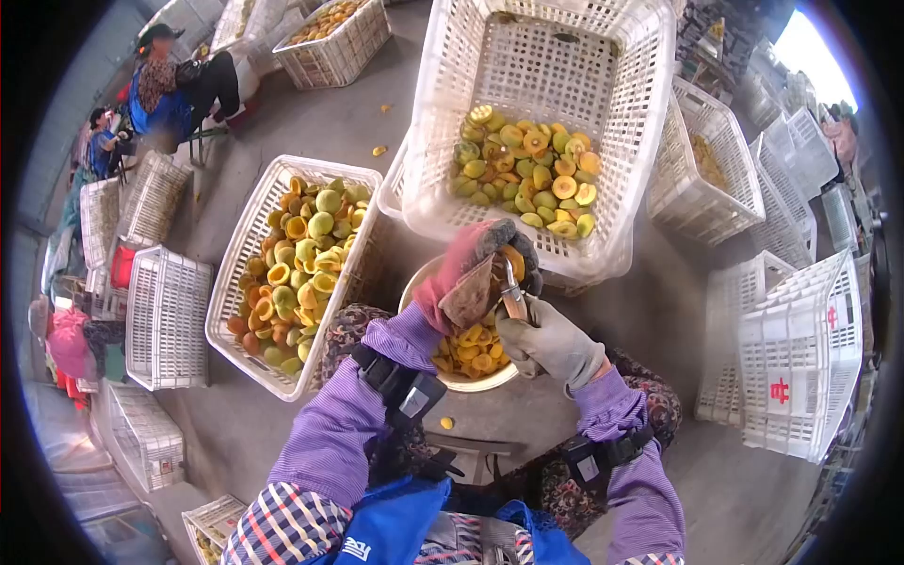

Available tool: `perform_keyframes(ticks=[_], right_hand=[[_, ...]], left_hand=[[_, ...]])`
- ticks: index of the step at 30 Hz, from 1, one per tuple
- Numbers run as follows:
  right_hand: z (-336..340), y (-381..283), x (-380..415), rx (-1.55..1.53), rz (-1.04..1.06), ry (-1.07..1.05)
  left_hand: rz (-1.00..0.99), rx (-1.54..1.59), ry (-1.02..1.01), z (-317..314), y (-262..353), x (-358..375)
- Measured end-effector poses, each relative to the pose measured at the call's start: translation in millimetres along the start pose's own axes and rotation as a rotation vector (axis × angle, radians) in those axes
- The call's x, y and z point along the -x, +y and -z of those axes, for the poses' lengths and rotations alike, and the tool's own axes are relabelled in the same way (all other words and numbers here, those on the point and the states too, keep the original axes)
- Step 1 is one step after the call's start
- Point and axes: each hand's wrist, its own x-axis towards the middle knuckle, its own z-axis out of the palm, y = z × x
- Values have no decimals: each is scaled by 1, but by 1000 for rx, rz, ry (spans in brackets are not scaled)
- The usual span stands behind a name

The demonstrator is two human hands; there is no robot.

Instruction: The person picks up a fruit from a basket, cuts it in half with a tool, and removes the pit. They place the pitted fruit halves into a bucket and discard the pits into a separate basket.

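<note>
Head view took in the concrete floor (311, 122) around you, crowded with white plastic crates. The biggest one, the tilted crate (603, 56) straight ahead, leaned toward you so its heap of halved fruit (527, 169) had slid to the near wall, probably within easy reach. To your left, the second crate (247, 231) sat flat on the floor, filled with green and yellow fruit pieces (297, 268). Empty crates (796, 358) were stacked at your right, and other people (165, 89) sat working at the far left, well apart from you.

Between your knees stood a pale basin (471, 381), placed right under your hands, likely so that cut pieces would drop into it; it already held orange fruit halves (471, 348).

Your left hand (466, 278), in a worn pinkish glove, was raised over the basin with its fingers curled shut around a piece of fruit (513, 259), holding it steady against the blade. Your right hand (546, 344), in a grey glove, had its fingers wrapped tight on a small knife (511, 297), the tool pointing up into the fruit. Both hands were touching, just above the basin's rim.
</note>
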Motion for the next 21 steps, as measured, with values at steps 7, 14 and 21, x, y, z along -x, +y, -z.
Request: perform_keyframes(ticks=[7, 14, 21], right_hand=[[3, 2, -1, 130, -17, 30], [1, 19, -2, 368, 52, 93], [-4, 5, -3, 266, 63, 77]], left_hand=[[-104, -116, 114, -4, -8, 3], [218, 3, 74, 12, -9, 10], [6, -85, 232, 16, -15, 3]])
